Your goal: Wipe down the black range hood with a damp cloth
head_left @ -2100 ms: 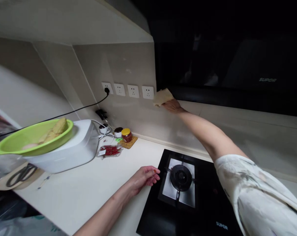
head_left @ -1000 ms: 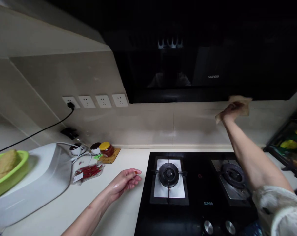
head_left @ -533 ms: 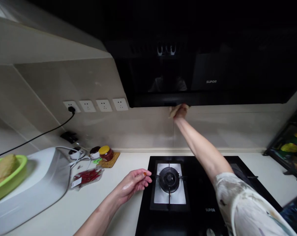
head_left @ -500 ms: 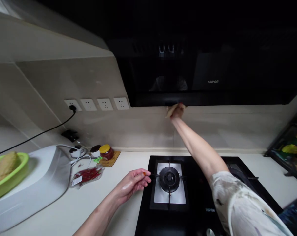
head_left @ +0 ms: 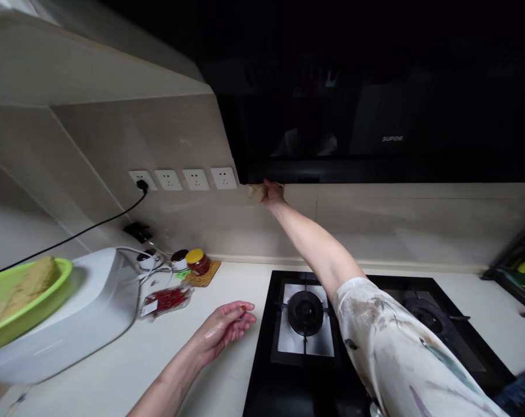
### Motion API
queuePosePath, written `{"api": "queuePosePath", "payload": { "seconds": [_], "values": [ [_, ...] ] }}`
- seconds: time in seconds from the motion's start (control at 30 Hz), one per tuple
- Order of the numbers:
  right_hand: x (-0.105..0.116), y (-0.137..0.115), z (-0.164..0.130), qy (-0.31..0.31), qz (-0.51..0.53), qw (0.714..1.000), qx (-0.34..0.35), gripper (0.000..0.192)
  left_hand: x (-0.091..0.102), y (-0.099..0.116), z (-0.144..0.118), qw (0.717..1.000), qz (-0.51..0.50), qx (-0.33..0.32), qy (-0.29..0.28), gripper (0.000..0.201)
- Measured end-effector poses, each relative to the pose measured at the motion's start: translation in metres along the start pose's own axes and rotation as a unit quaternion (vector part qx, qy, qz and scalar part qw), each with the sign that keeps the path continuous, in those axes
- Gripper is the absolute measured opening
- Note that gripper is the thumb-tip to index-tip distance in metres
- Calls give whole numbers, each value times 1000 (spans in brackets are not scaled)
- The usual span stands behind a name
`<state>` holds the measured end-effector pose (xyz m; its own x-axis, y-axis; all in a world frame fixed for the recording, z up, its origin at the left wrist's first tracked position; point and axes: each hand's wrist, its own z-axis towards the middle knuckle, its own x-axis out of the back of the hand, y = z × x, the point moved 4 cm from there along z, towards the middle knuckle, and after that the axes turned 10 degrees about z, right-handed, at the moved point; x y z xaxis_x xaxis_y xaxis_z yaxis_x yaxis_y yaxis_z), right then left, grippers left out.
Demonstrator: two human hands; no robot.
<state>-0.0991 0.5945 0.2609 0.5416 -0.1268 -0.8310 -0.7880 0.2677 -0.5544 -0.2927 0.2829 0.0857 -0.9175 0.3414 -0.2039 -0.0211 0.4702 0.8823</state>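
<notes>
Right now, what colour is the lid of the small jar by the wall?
Yellow; the jar shows it in the head view.

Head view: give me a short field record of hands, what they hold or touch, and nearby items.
right hand: raised against the beige tiled wall, just under the black range hood
held: crumpled beige cloth, pressed to the wall
left hand: palm down, fingers loose, on the white countertop
nearest to left hand: black glass gas hob, left burner
further left: clear packet of red chillies, yellow-lidded jar
</notes>
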Motion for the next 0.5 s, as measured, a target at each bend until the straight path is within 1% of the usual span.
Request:
{"api": "queuePosePath", "payload": {
  "seconds": [0.07,0.13,0.23,0.33,0.4,0.47,0.5],
  "values": [
    [21,-30,1,17,-9,1000,5,24,-4,-1,4,1000,-2,5,-8,39],
    [48,-70,2,35,-19,999,24,22,-12,0,11,1000,-3,9,-21,34],
    [95,-144,-2,77,-31,994,74,19,-29,5,23,999,-2,6,-43,28],
    [141,-222,-13,119,-35,984,127,15,-47,11,32,998,8,0,-57,24],
    [165,-266,-22,127,-44,978,157,13,-57,15,34,998,14,-4,-55,22],
    [183,-297,-26,122,-56,975,177,12,-63,18,30,999,17,-2,-40,22],
    [190,-307,-26,117,-62,974,182,13,-65,19,27,999,18,1,-26,22]
  ]
}}
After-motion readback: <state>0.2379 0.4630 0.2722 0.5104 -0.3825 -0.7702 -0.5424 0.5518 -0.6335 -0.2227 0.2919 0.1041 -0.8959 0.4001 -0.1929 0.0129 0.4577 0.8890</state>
